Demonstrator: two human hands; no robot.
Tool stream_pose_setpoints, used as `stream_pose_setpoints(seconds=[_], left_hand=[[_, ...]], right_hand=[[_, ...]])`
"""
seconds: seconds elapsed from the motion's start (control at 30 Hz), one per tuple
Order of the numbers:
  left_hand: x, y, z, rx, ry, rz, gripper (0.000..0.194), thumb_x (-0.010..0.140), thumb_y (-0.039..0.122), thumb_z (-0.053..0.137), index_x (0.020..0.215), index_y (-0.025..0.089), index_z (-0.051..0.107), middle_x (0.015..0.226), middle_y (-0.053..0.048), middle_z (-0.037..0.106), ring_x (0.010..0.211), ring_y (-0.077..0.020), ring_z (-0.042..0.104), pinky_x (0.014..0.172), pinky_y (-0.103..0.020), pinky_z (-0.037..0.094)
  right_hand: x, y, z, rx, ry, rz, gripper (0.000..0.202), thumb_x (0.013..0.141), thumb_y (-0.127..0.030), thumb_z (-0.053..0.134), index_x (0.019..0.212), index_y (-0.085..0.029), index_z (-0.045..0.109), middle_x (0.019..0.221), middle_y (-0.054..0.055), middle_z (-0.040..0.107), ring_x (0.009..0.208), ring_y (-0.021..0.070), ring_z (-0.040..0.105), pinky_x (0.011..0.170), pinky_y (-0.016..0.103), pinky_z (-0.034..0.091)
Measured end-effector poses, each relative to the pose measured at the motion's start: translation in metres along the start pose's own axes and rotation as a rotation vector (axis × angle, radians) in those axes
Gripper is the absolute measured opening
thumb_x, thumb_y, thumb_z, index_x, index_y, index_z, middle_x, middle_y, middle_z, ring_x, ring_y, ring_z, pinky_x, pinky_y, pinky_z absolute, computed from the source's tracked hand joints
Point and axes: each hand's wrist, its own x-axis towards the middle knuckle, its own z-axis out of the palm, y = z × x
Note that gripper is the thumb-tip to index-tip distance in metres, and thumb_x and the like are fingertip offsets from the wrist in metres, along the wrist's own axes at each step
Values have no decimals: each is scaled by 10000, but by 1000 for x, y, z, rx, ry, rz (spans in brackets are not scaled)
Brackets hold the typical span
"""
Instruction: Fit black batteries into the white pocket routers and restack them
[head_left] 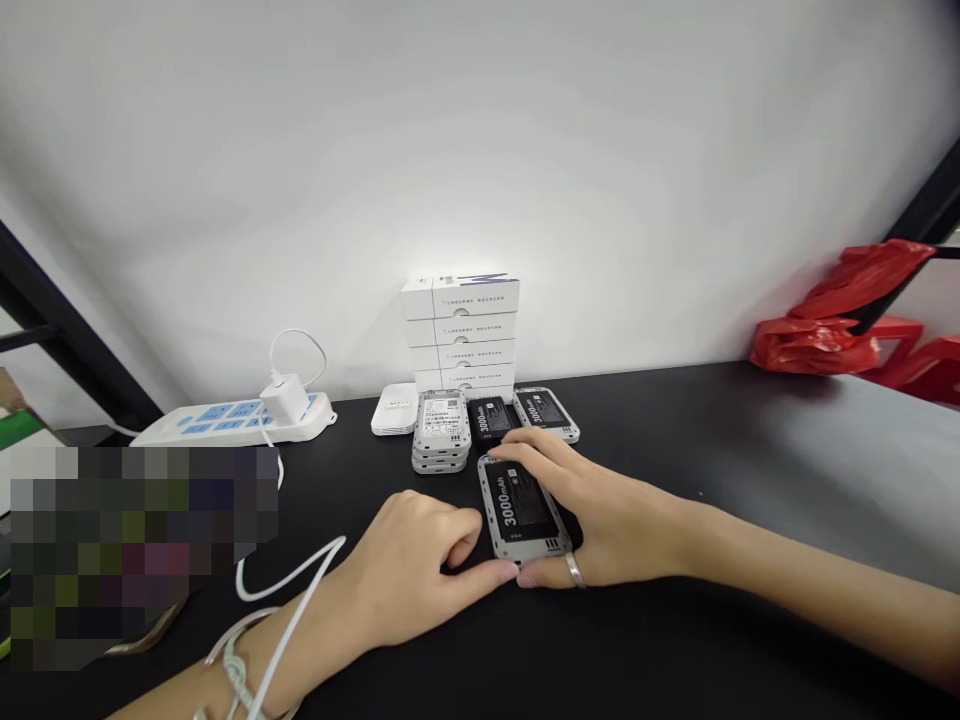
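My right hand [592, 505] grips a grey pocket-sized device [532, 549], open-backed, with a black 3000mAh battery [523, 500] lying in it. Its fingers span the far edge and its thumb, with a ring behind it, is at the near edge. My left hand [420, 570] has curled fingers; its outstretched thumb tip touches or nearly touches the device's near edge. Beyond stands a stack of similar devices [441, 430], the top one showing a printed label. Beside it are black batteries [489, 416] and another device with a battery in it [547, 410], partly behind my right fingers.
White boxes [461, 330] are stacked against the wall. White covers [395, 408] lie left of the devices. A power strip [232, 425] holds a white charger [283, 398], and its cable loops near my left wrist. Red plastic bags [821, 330] are at the right back.
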Motion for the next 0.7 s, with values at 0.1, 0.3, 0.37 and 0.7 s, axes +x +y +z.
stream_pose_setpoints(seconds=[0.1, 0.3, 0.37, 0.7], left_hand=[[-1, 0, -3, -31, -26, 19, 506, 893, 545, 385, 588, 141, 366, 498, 29, 393, 473, -84, 321, 501, -252, 199], [-3, 0, -3, -46, -49, 28, 485, 918, 505, 349, 599, 141, 358, 504, 27, 379, 477, -84, 326, 514, -260, 198], [-3, -1, -1, -42, -37, 26, 483, 917, 501, 359, 597, 139, 353, 503, 31, 378, 479, -82, 320, 518, -258, 204], [-1, 0, -1, -46, -37, -14, 439, 911, 434, 395, 589, 138, 371, 506, 40, 399, 485, -77, 323, 532, -259, 213]], right_hand=[[4, 3, -3, 140, 42, 84, 847, 535, -507, 752, 1209, -168, 367, 1198, 112, 410, 1108, 242, 437, 895, 336, 451], [6, 45, -47, 368, 54, 191, 797, 566, -456, 774, 1173, -207, 323, 1140, 87, 496, 896, 197, 542, 762, 321, 469], [1, 73, -63, 320, 115, 182, 741, 582, -429, 769, 1157, -211, 357, 1196, 89, 490, 911, 199, 545, 800, 334, 448], [-11, 139, -58, 349, 9, 295, 658, 627, -411, 760, 1097, -208, 345, 1321, 120, 433, 1088, 245, 500, 833, 336, 437]])
